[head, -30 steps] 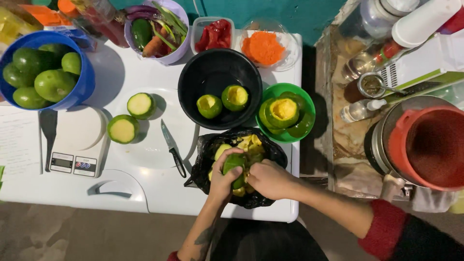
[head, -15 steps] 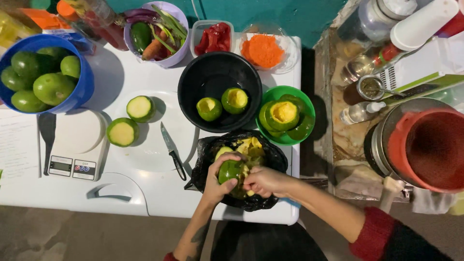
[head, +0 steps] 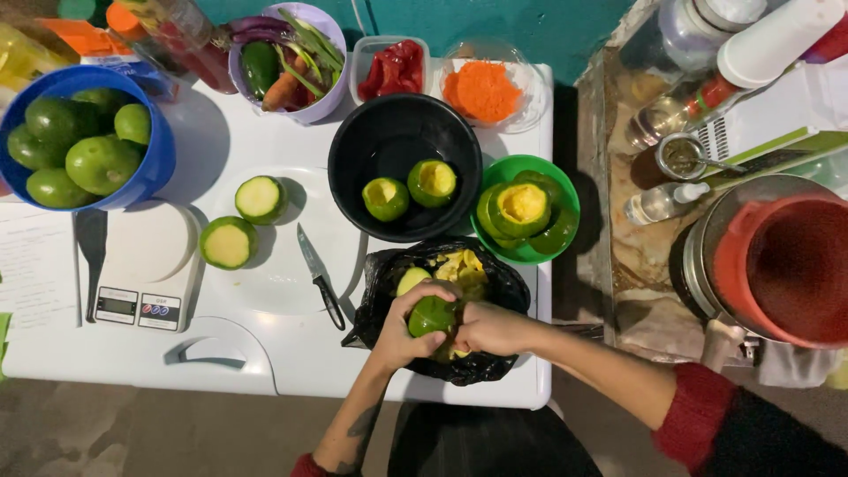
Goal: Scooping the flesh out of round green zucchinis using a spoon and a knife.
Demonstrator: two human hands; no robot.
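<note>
My left hand point(head: 405, 325) grips a green round squash point(head: 432, 314) over a black bag point(head: 495, 281) of yellow scrapings. My right hand point(head: 492, 328) presses against the squash's right side, fingers curled; whether it holds a tool is hidden. A black bowl point(head: 397, 141) behind holds two hollowed squash halves point(head: 410, 189). A green bowl point(head: 563, 190) to the right holds several more hollowed pieces. Two cut squash halves point(head: 245, 221) lie on the white table point(head: 265, 353), with a black-handled knife point(head: 319, 277) beside them.
A blue bowl point(head: 157, 150) of whole green squashes stands at the left, a kitchen scale point(head: 141, 269) below it. At the back are a lilac bowl of vegetables point(head: 291, 57), red pepper strips point(head: 389, 69) and grated carrot point(head: 481, 88). Bottles and a red bucket point(head: 786, 265) crowd the right.
The squash has turned in my hands and both hands have shifted slightly toward me over the bag. Nothing else on the table has moved.
</note>
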